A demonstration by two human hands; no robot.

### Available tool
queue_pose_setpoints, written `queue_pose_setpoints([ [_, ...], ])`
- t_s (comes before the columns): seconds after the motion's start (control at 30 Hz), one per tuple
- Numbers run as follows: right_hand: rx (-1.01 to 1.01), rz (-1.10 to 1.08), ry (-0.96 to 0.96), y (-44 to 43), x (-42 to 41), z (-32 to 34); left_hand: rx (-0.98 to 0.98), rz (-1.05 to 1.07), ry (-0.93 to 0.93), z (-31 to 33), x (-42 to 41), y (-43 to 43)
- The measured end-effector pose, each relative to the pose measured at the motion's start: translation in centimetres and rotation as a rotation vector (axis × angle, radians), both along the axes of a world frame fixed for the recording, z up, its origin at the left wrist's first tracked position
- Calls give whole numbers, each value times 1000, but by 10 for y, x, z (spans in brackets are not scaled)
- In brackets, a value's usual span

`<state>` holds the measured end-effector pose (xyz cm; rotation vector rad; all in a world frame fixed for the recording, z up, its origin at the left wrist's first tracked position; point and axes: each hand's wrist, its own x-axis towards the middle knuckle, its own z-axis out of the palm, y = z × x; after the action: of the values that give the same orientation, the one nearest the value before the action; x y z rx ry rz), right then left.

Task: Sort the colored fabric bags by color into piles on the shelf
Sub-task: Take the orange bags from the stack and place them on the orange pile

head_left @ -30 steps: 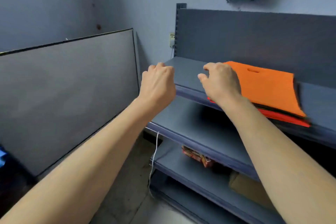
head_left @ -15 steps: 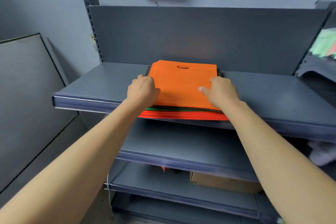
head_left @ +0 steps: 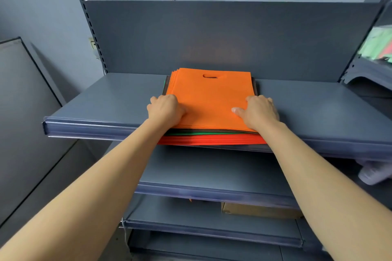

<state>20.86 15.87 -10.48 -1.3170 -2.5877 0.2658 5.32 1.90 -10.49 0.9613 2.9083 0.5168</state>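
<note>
head camera: the stack of fabric bags [head_left: 212, 136] lies flat on the top shelf [head_left: 106, 99], near its middle. its near edge juts out just past the shelf's front lip. the orange bags [head_left: 210, 99] are on top, with the handle cut-out [head_left: 210, 76] pointing away toward the shelf's back panel [head_left: 212, 34] and the closed bottom edge toward the person. they look nearly square, so the long axis is hard to tell. under them show a thin dark layer, a green layer [head_left: 191, 133] and red bags [head_left: 212, 140] at the bottom.

both forearms reach forward and up, knuckles up. the left hand [head_left: 165, 110] curls its fingers round the left edge of the orange bags. the right hand [head_left: 258, 112] lays its thumb on top and bends its fingers over the right edge. a cardboard box [head_left: 254, 211] sits on a lower shelf.
</note>
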Motion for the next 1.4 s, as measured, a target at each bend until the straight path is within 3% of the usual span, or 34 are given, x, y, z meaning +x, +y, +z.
queue_pose_setpoints([
  [0.3,45,-53,-12,1,-6,-7,114,52,-29,-10,-8,4],
  [0.5,27,-87,-27,2,-6,-9,223,-110,88,-14,-6,1],
  [0.63,39,-88,-51,0,-6,-9,176,-125,122,-16,-4,0],
  [0.87,54,-81,-68,-1,-5,-8,-15,-35,-37,-13,-9,4],
  [1.4,81,-64,-53,-2,-3,-11,186,-91,-21,-14,-3,-2],
])
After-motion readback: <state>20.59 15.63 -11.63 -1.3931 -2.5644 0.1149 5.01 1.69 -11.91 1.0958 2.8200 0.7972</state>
